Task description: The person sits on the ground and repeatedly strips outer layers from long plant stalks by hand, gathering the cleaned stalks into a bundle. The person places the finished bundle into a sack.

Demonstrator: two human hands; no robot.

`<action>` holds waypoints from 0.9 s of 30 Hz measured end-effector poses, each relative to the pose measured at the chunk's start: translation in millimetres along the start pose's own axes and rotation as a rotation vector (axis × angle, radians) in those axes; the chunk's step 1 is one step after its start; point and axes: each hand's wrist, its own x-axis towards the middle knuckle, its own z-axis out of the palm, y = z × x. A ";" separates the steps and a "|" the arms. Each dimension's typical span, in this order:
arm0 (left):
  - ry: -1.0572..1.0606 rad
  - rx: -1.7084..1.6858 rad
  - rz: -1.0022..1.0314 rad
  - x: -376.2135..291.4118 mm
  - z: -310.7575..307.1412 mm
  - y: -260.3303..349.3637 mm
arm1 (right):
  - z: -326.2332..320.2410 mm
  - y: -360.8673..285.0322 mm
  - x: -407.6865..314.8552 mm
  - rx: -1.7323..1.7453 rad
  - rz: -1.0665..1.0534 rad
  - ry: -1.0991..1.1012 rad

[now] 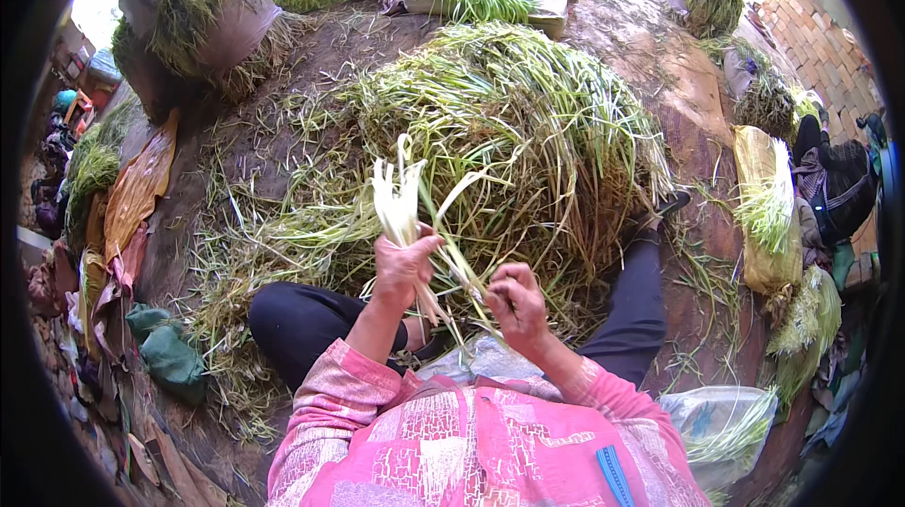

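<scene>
A bundle of pale, white-ended plant stalks (pixel 397 206) is gripped in my left hand (pixel 403 263), its white ends pointing up and away from me. My right hand (pixel 520 305) has its fingers curled on a few thin yellow-green stalks (pixel 463 270) that run close beside the bundle. Just beyond both hands lies a large heap of long green and straw-coloured stalks (pixel 509 104), tangled and partly dry on its near side. A whitish sheet (pixel 481 358) shows between my legs, below the hands.
My bent legs (pixel 633 309) flank the heap. Loose trimmings (pixel 233 309) litter the floor at left, near a green cloth bundle (pixel 170 355). At right, pale stalks lie on a yellow sack (pixel 767 267) and a white bag (pixel 721 408). Another person (pixel 838 178) sits farther right.
</scene>
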 end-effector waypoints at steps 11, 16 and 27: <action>-0.036 -0.033 0.076 2.3 -3.5 7.2 | -59.6 53.1 -13.1 -0.184 0.506 -0.511; -0.060 0.037 0.026 0.3 3.2 6.1 | 9.5 32.6 42.6 0.241 0.693 -0.389; 0.006 -0.172 0.065 6.2 -17.7 25.5 | -35.1 88.1 -37.9 -0.582 0.769 -0.667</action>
